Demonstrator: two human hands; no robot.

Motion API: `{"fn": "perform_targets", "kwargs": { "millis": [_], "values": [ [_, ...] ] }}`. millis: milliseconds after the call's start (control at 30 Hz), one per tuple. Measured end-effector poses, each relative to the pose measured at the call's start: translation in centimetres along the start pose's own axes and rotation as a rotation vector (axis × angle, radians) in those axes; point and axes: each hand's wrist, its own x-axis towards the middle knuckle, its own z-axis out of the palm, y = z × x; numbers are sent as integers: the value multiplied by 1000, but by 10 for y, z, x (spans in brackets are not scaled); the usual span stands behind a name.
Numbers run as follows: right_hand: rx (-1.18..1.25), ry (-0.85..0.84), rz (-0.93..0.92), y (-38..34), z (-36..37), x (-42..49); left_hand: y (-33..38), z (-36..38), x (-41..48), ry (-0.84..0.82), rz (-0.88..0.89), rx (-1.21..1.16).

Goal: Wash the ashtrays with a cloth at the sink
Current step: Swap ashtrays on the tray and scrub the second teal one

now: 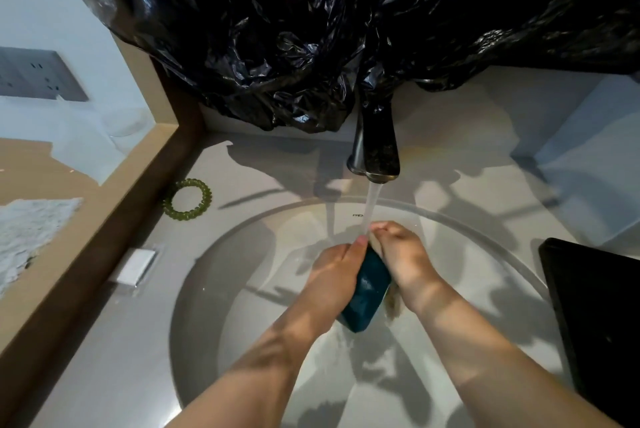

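Over the sink (214, 289), under the running tap (375, 147), the left hand (334, 272) grips a teal ashtray (367, 292) held on edge. The right hand (405, 254), at the ashtray's 2 o'clock, presses a cloth (393, 306) against it. A green hair tie (187, 199) lies on the tabletop (104, 341) at 10 o'clock.

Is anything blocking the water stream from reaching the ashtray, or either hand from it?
Nothing visible does. The left hand and right hand both grip the teal ashtray over the sink, with the cloth in the right hand. The stream from the faucet lands at the fingertips on its upper edge.
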Motion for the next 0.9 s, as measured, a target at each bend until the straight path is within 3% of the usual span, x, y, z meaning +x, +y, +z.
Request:
{"fn": "perform_targets", "kwargs": {
  "millis": [67, 200, 233, 333, 400, 433, 533, 600, 667, 800, 900],
  "values": [
    [-181, -32, -59, 0, 5, -9, -1, -1, 3, 24, 13, 6],
    [-469, 38, -362, 8, 18, -28, 1, -4, 0, 26, 37, -1],
    [-405, 8, -324, 4, 15, -25, 3, -5, 0, 17, 44, -7],
    [-36, -100, 67, -25, 1, -12, 8, -7, -4, 15, 84, -59],
    [56, -101, 249, -31, 0, -8, 10, -6, -5, 51, 90, -147],
    [34, -90, 192, -29, 4, -8, 10, -6, -5, 81, 87, -190],
    [-274, -32, -234, -2, 29, -23, 8, -7, -3, 119, 113, -136],
    [-432, 14, -360, 2, 31, -34, 9, -8, -5, 73, 99, -147],
    [-332, -27, -263, -8, 22, -26, 13, -10, -10, 48, 85, -136],
    [157, -149, 229, -23, 0, -8, 19, -13, -14, -38, 74, -269],
    [335, -84, 279, 0, 4, -4, 18, -13, -8, 32, 24, -370]
  ]
}}
